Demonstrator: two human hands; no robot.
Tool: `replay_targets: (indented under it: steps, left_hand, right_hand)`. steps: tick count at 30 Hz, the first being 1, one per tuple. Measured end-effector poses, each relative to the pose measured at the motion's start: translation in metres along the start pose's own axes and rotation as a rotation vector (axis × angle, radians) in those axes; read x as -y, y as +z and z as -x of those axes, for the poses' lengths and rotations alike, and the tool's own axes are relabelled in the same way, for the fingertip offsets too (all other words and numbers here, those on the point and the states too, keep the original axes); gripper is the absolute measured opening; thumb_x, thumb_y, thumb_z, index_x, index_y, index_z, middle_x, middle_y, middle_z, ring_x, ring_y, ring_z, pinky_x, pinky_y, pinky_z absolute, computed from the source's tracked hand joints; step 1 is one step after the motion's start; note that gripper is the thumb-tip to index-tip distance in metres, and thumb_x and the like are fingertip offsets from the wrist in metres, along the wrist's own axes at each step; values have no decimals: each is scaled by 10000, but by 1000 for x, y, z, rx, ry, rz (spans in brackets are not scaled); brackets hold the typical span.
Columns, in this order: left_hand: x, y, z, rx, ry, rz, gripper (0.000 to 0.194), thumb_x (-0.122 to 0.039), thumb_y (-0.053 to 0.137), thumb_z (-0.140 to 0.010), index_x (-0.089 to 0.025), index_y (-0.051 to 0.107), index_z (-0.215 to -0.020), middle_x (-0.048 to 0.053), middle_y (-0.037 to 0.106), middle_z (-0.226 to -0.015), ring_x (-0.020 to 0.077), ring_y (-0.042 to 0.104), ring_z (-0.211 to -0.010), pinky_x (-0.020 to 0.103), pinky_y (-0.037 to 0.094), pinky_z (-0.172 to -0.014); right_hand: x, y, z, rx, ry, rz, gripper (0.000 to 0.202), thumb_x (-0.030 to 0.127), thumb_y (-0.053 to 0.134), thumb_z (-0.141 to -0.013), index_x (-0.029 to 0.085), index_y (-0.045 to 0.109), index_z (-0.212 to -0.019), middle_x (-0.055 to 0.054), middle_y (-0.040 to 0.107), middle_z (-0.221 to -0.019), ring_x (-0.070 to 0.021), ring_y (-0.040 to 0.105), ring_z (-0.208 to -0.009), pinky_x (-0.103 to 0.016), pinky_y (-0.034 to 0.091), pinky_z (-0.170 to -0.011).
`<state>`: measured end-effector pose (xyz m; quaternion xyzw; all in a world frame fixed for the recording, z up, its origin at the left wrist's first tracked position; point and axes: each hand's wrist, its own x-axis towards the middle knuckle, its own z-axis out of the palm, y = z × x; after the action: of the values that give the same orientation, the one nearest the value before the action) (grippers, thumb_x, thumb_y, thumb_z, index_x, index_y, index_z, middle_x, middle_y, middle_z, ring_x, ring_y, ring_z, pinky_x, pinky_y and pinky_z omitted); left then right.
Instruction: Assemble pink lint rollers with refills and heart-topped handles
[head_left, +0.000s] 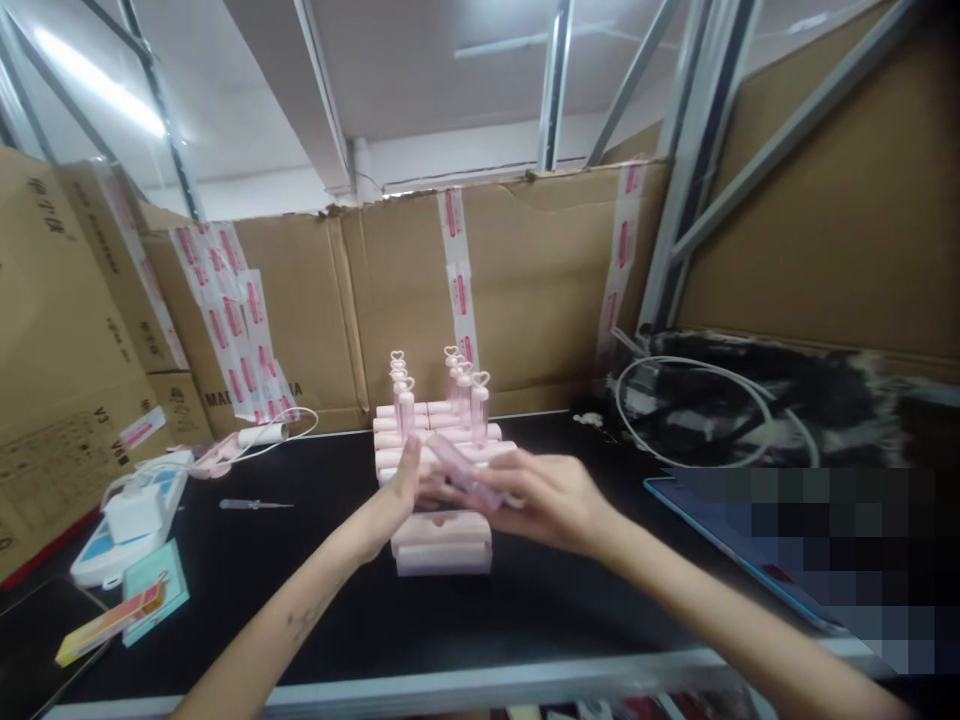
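Near the front pink case [442,548], the right hand [551,502] pinches a translucent pink tube [459,468], tilted perhaps for easier handling; whether the left hand [388,512] grips too, I can't tell.

A hand could pass low over the bare black tabletop [442,630] in front of the nearest pink case [442,556], or left of the left forearm [300,610], where a screwdriver [241,504] lies short of the power strip [175,482]. Ahead, two files of upright tubes [480,420] (a gap runs between them) and the cardboard wall [397,290] obstruct; the right forearm [697,590] bars the near side toward the tablet [731,530].
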<state>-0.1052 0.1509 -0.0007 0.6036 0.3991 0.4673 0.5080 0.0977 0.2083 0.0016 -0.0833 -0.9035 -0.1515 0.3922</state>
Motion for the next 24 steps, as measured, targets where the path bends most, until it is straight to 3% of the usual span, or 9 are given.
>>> replay_targets:
  steps: [3,5,8,10,14,19,24]
  left_hand:
    - [-10,7,-22,-108,70,451,386,-521,495,-821,-165,559,-956,42,629,-802,179,613,-769,295,465,-697]
    - [-9,6,-31,-201,195,544,271,-358,650,-759,-169,518,-901,-3,595,-760,126,594,-705,240,456,-664]
    - [1,3,-34,-180,275,450,301,-309,696,-726,-180,469,-876,-49,532,-666,83,532,-595,212,435,-607]
    - [9,3,-32,-147,248,357,355,-353,705,-713,-193,443,-890,-61,508,-656,73,500,-557,217,427,-589]
    - [18,3,-24,-126,246,218,411,-455,672,-721,-210,404,-915,-58,510,-700,80,518,-591,233,427,-611]
    - [26,4,-21,-109,257,80,373,-448,606,-779,-196,421,-982,-43,516,-684,95,529,-626,230,419,-596]
    - [30,2,-34,-46,248,172,340,-361,656,-698,-187,429,-883,-75,484,-552,79,468,-489,230,400,-524]
  right_hand:
    - [2,17,-15,127,-100,-209,263,367,536,-849,215,614,-1049,-53,654,-877,-136,603,-710,-232,471,-602]
    - [-4,24,-24,82,28,-415,388,471,555,-812,190,596,-1076,-80,626,-926,-151,594,-742,-243,482,-603]
    - [-15,32,-37,-125,401,-640,426,479,508,-838,184,540,-1143,-89,598,-975,-146,587,-753,-260,501,-624]
    - [-18,36,-45,-109,516,-707,403,438,501,-850,190,533,-1166,-85,605,-1020,-142,595,-763,-273,509,-651]
    - [-16,41,-49,22,490,-804,378,418,555,-813,184,601,-1107,-76,642,-1050,-152,613,-769,-256,506,-604]
    - [-7,38,-40,-28,523,-834,329,382,590,-795,186,642,-1055,-62,662,-995,-135,611,-713,-201,462,-497]
    - [0,37,-37,-78,558,-801,261,377,568,-811,201,668,-975,-60,643,-966,-161,614,-797,-187,449,-466]
